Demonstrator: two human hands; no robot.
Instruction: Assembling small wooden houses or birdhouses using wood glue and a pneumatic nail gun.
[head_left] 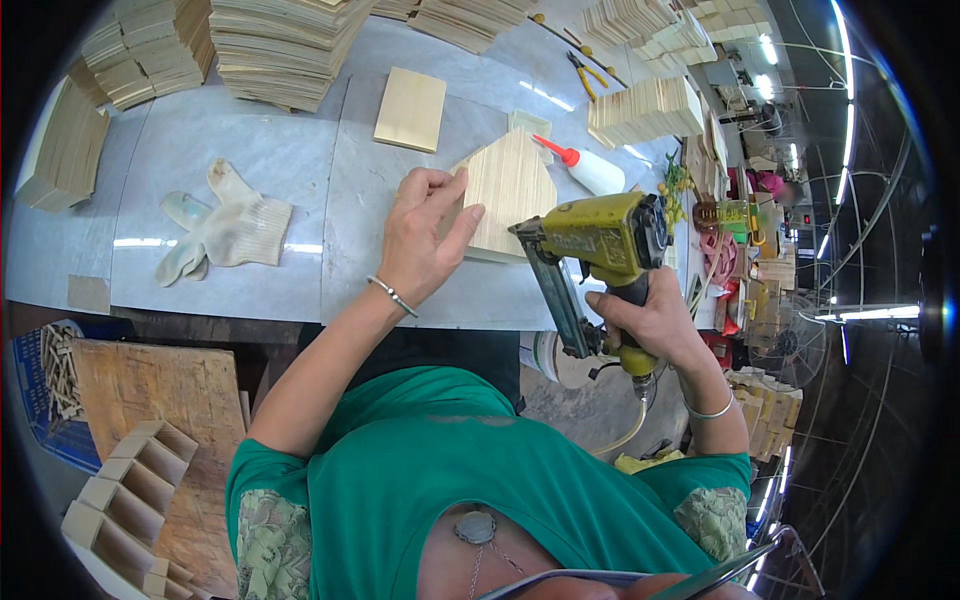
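On the grey table (pixel 250 160), the left hand (pixel 425 240) pinches a light, stiff house-shaped wooden panel (pixel 510 190) by its edge, while the right hand (pixel 655 320) grips a heavy yellow nail gun (pixel 590 240).

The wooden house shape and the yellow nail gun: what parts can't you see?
- House-shaped wooden piece, head view: its lower left is covered by the left hand, its lower edge by the nail gun.
- Nail gun tip: whether it touches the wood cannot be told.
- Nail gun grip: wrapped by the right hand.
- Glue bottle: its base sits behind the nail gun.
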